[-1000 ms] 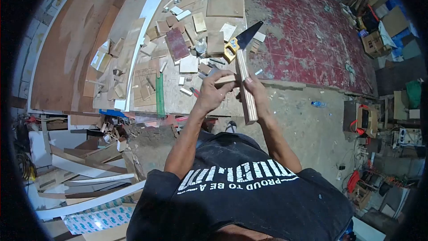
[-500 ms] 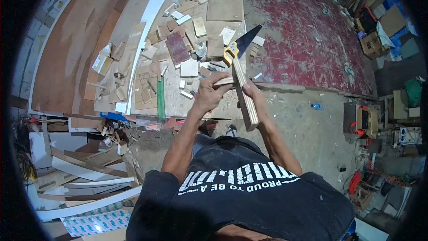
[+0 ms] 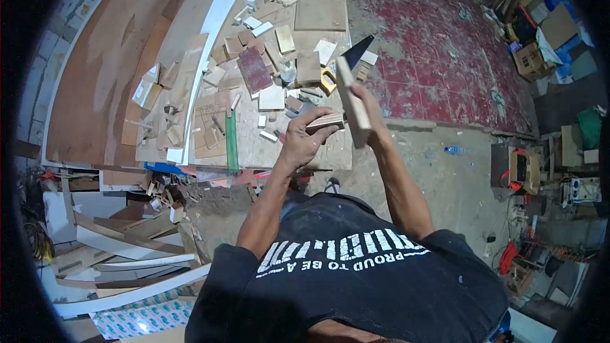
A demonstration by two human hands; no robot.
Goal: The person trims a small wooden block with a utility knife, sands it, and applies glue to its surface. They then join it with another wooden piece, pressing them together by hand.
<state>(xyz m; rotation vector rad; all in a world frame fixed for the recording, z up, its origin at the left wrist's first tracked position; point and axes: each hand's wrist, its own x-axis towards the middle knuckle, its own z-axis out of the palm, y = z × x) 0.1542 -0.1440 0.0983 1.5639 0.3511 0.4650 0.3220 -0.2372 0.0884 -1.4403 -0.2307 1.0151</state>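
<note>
Near the front edge of the workbench, my left hand [image 3: 303, 140] is closed around a small plywood block [image 3: 326, 122], its layered edge facing up. My right hand [image 3: 367, 111] grips a longer wooden board [image 3: 353, 98], held up and tilted to the right of the block. The end of the block is close to the board; whether they touch I cannot tell. Behind the board, a saw with a yellow handle [image 3: 328, 80] and a dark blade [image 3: 359, 49] lies at the bench's right edge, partly hidden by the board.
The workbench [image 3: 279, 160] bears several wood offcuts, a dark red block [image 3: 255, 68], a clear container [image 3: 288, 73] and a green strip [image 3: 231, 141]. Scrap boards [image 3: 121, 241] lie at lower left. Red tiled floor [image 3: 432, 57] and a blue bottle [image 3: 454, 150] are to the right.
The longer board has turned and risen in my right hand, showing its broad face and covering more of the saw. My left hand has shifted slightly right and down with the small block.
</note>
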